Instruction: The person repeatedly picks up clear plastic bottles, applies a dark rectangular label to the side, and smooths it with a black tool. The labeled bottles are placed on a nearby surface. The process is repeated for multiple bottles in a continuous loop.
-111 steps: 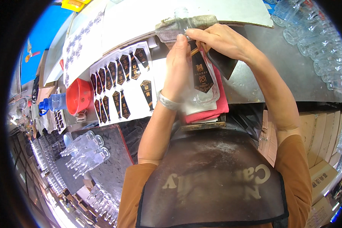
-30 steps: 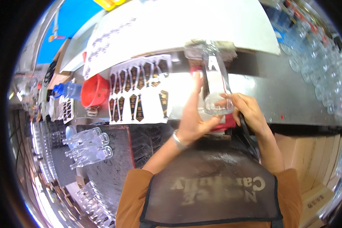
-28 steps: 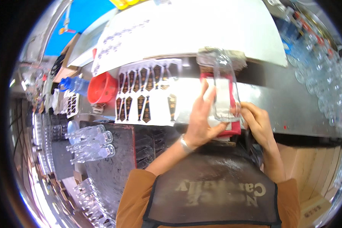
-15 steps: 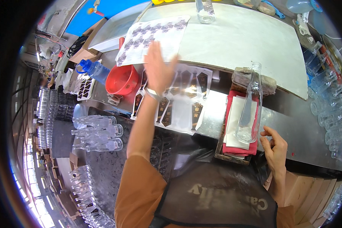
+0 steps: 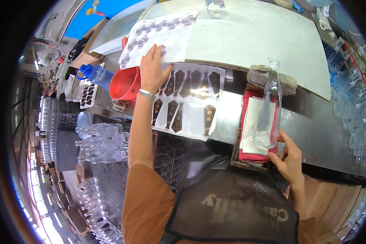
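A tall clear glass bottle (image 5: 267, 106) with a narrow neck lies on its side on a white sheet of paper (image 5: 252, 122), which covers a red cloth pad (image 5: 248, 156) in a shallow dark wooden tray (image 5: 248, 166) on the grey metal counter (image 5: 313, 122). The neck of the bottle points away from the person and rests on a rolled grey-brown rag (image 5: 268, 79); the round base is toward the person. The right hand (image 5: 288, 157) is at this base, with the wrist low near the edge of the counter and the fingers curled upward; the fingertips (image 5: 281, 136) touch the glass beside the base, loosely, not closed around it. The left arm is stretched far forward and the left hand (image 5: 153, 71) lies flat, palm down, fingers spread, on the near edge of a white glossy sheet of small dark labels (image 5: 160, 34). It presses the sheet and grips nothing; a metal bracelet (image 5: 147, 94) is on the wrist. Just under this hand is a second sheet with long dark shield-shaped labels (image 5: 189, 103), several places already bare. A red plastic funnel (image 5: 125, 84) and a blue plastic bottle (image 5: 95, 75) stand to the left, and many clear empty bottles (image 5: 101, 136) lie lower on the left.
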